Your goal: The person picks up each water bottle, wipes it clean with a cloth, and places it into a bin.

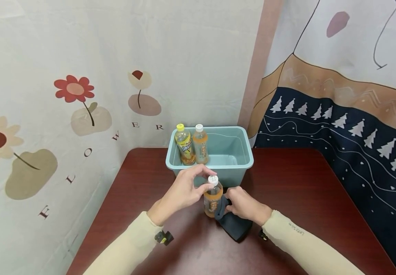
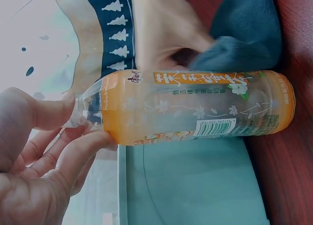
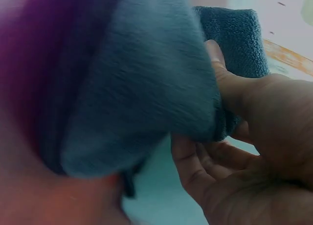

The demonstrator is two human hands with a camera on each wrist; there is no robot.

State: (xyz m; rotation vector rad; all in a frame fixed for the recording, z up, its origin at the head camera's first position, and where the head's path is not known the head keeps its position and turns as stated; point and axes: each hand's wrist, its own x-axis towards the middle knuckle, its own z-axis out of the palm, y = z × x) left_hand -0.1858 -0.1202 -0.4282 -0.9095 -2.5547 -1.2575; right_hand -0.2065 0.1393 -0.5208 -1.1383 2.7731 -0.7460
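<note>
A clear plastic bottle [image 1: 213,202] with an orange label and white cap stands on the table in front of the bin. My left hand [image 1: 189,186] pinches it at the cap and neck between thumb and fingers; in the left wrist view these fingers hide the cap. On the other side, my right hand [image 1: 245,204] grips a dark blue-grey cloth [image 1: 236,226], thumb above and fingers beneath in the right wrist view. One end of this cloth lies against the bottle's side, while the rest hangs down to the table. The left wrist view shows the bottle's label [image 2: 195,105] with a barcode.
Behind the hands stands a light blue plastic bin [image 1: 230,176]. In its left part are a yellow-capped bottle [image 1: 185,147] and a white-capped bottle [image 1: 200,147] with an orange label. Under everything is a dark red table [image 1: 297,183], with printed curtains [image 1: 198,57] behind it.
</note>
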